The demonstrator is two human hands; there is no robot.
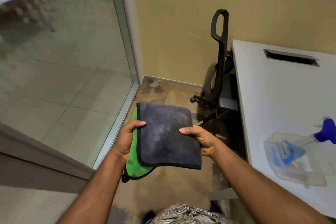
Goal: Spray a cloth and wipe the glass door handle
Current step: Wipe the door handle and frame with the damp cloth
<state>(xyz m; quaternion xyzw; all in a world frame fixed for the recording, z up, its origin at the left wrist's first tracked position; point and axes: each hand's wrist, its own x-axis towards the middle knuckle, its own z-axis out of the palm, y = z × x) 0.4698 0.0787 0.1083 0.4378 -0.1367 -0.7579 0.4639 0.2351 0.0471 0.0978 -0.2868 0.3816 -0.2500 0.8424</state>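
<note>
A folded cloth, dark grey on top and green underneath with black edging, is held flat in front of me at the middle of the view. My left hand grips its left edge, thumb on top. My right hand holds its right edge, thumb on top too. A clear spray bottle with blue liquid and a blue trigger head lies on its side on the white table to the right. The glass panel with its metal frame fills the left. No door handle is in sight.
A black office chair stands between the table and the yellow wall. The table top has a slotted cable opening. The brown floor is stained near the corner. A grey ledge runs along the lower left.
</note>
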